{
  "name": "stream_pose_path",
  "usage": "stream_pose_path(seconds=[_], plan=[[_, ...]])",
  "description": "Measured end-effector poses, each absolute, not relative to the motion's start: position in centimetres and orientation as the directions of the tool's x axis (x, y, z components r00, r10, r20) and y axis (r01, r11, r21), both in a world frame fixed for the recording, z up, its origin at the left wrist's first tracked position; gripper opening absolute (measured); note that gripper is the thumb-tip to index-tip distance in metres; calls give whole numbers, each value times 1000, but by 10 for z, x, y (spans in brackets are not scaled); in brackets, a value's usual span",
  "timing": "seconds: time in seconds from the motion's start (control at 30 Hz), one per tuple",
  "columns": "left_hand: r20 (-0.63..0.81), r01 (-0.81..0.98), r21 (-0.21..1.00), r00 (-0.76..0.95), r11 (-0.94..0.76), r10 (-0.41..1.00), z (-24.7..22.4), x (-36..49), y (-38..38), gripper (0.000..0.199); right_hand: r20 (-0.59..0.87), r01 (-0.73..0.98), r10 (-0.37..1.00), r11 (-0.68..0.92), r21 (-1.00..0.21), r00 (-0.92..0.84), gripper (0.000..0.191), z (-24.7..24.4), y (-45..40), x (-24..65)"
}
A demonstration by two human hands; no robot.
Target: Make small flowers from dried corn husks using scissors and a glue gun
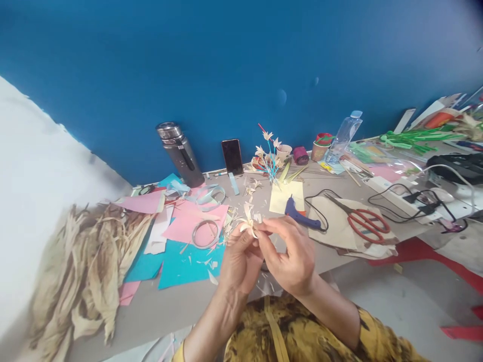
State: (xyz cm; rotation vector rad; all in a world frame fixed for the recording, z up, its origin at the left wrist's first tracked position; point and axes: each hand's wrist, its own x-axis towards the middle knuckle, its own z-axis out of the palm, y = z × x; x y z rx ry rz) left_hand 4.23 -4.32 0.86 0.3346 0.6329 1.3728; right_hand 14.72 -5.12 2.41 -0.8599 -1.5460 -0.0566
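A small cream flower with curled petals is pinched between my two hands, over the table's near part. My left hand grips it from below with thumb and fingers. The thumb and forefinger of my right hand close on its right side. Just beyond the right hand, a blue glue gun lies partly on a pale yellow sheet. Similar cream flowers on blue stems stand farther back. Loose cream petals and scraps lie beyond my hands.
Dried husks hang over the left side. Blue paper, pink paper and a tape roll lie left. A dark flask, phone and bottle stand behind. Red-handled scissors and a power strip are right.
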Motion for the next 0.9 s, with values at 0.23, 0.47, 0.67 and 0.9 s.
stream_pose_path(seconds=[0.23, 0.47, 0.67, 0.9], plan=[[-175, -787, 611, -30, 85, 984, 17, 38, -36, 22, 809, 533, 588, 686, -495, -6, 53, 6, -53, 144], [-214, -814, 540, 114, 215, 970, 17, 35, -33, 24, 774, 483, 633, 681, -550, -12, 65, -1, -55, 146], [-235, -752, 597, 172, 281, 957, 8, 28, -33, 26, 747, 445, 665, 672, -593, -8, 64, 2, -57, 150], [-180, -657, 701, 212, 276, 961, 19, 26, -35, 34, 668, 326, 744, 629, -706, 12, 57, 6, -60, 154]])
